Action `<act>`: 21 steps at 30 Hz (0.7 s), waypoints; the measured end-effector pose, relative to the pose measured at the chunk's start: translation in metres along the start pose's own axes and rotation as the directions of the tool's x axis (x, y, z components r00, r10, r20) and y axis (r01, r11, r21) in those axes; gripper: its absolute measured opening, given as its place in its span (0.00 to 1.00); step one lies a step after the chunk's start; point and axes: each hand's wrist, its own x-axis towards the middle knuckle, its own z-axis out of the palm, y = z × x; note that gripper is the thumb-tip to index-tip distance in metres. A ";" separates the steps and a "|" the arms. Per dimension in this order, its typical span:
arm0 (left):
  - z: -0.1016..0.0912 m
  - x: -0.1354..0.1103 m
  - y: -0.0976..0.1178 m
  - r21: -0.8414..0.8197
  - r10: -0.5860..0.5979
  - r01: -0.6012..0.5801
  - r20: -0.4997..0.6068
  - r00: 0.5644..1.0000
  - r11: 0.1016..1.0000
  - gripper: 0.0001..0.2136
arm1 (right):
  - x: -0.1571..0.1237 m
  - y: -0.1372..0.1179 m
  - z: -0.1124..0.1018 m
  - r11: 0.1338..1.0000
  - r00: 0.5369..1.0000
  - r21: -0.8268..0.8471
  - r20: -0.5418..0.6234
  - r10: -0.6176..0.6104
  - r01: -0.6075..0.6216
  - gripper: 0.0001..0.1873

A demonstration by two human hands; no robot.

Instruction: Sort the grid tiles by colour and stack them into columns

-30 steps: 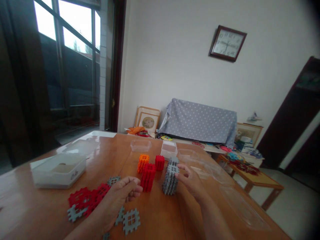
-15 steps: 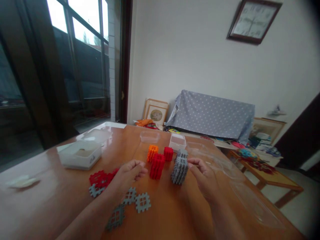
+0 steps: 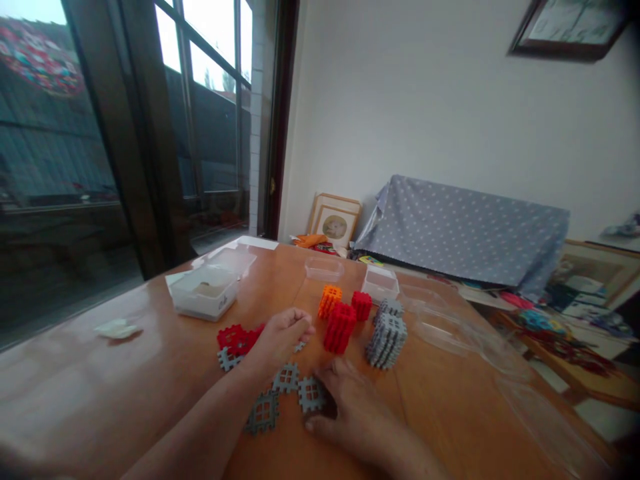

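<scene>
My left hand (image 3: 285,337) is closed, fingers curled together just left of the taller red stack (image 3: 341,328). What it holds, if anything, is hidden; a bit of grey shows beneath its fingertips. My right hand (image 3: 353,407) is open, palm down, thumb and fingers apart around the right edge of a loose grey square tile (image 3: 311,395) with notched edges. Another grey tile (image 3: 285,378) and a darker grey tile (image 3: 263,412) lie beside it. Red tiles (image 3: 236,339) lie left of my left forearm, partly over a grey tile (image 3: 229,359).
Behind my hands stand an orange stack (image 3: 329,301), a small red stack (image 3: 361,305) and grey stacks (image 3: 387,341). A lidless white plastic box (image 3: 203,303) sits at left, a small box (image 3: 381,283) at the back. Clear plastic trays (image 3: 443,331) line the table's right side.
My right hand has left the grey stack and come down and left to the loose grey tile. My left hand stays closed near the red stack. The view has turned left.
</scene>
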 end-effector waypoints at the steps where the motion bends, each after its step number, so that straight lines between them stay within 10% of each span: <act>1: 0.001 -0.001 0.000 0.002 0.004 -0.004 0.008 1.000 1.000 0.14 | 0.001 0.001 0.001 1.000 1.000 0.002 -0.001 0.001 -0.001 0.21; 21: 0.017 -0.015 -0.026 0.491 -0.019 -0.171 0.358 0.934 0.854 0.07 | -0.004 0.015 -0.004 0.992 1.000 0.130 -0.031 -0.005 0.009 0.29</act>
